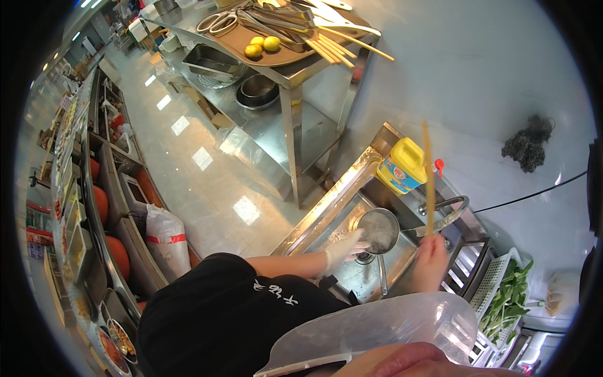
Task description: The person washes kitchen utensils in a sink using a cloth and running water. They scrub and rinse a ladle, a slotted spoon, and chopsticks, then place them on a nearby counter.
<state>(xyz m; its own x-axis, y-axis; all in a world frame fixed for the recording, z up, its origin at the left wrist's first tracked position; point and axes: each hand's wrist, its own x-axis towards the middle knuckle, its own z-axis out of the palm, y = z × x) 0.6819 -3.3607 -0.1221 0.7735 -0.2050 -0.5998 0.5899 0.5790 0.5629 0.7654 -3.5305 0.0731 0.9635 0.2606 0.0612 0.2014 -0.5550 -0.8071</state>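
Observation:
My left hand [345,250], in a pale disposable glove, reaches over the sink [337,188] and grips the side of a small metal saucepan [379,227]. Cloudy, foamy liquid shows inside the pan, and its handle points back towards my body. On the other side, my right hand [431,261] is closed around a long wooden stick [428,174], which stands nearly upright. The faucet [443,205] with a wrapped spout is just beyond that hand. A yellow detergent jug [403,165] rests at the sink's far corner. Its red cap [439,165] lies close by.
A steel table [292,80] beyond the sink bears a brown tray [278,59] with tongs, scissors [217,22] and yellow lemons [262,45]. Leafy greens [506,301] fill a white basket [485,294] at right. Steel wool [530,143] hangs on the wall. A counter runs along the left.

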